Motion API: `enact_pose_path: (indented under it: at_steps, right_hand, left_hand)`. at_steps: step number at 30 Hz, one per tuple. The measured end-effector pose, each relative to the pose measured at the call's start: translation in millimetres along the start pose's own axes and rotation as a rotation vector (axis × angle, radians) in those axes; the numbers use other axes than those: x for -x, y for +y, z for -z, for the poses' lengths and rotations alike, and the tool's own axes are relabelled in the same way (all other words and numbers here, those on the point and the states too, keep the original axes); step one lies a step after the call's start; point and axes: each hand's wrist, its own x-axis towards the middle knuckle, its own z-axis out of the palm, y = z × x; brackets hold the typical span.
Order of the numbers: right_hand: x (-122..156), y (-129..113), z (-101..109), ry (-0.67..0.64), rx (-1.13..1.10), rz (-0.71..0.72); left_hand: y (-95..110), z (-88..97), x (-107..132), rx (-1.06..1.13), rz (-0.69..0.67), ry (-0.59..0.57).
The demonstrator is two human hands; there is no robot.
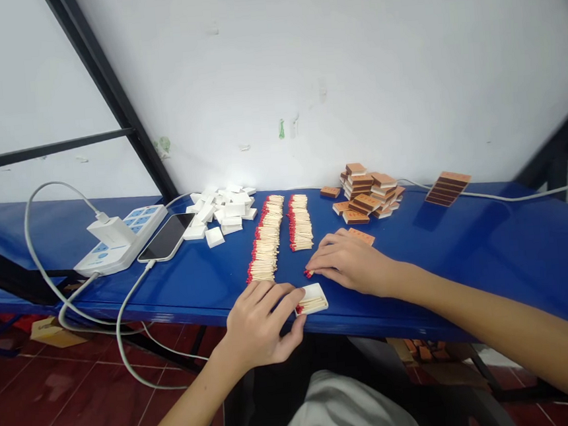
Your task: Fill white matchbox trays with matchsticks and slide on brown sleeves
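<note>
My left hand (261, 324) grips a small white matchbox tray (313, 298) partly filled with red-tipped matches, at the front edge of the blue table (490, 248). My right hand (350, 262) rests on the table just behind the tray, its fingertips pinching a few matches (309, 274). Two long rows of red-tipped matches (266, 239) (299, 221) lie beyond my hands. An orange matchbox sleeve (363, 235) lies behind my right hand.
A heap of empty white trays (224, 211) sits at the back left. A pile of orange-brown matchboxes (368, 192) and a fanned stack (447, 187) sit at the back right. A phone (167, 237), a power strip (117, 239) and cables lie on the left.
</note>
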Motion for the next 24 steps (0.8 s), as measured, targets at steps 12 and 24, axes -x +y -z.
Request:
enact_pose_path:
  at_steps: [12,24]
  right_hand:
    - [0.1,-0.2,-1.1,0.025,0.072,0.063]
    - [-0.3,3.6,-5.2,0.043,-0.227,-0.015]
  left_hand:
    - [-0.5,-0.3,0.7,-0.006,0.004,-0.005]
    - [-1.3,-0.2,0.4,0.009,0.002,-0.010]
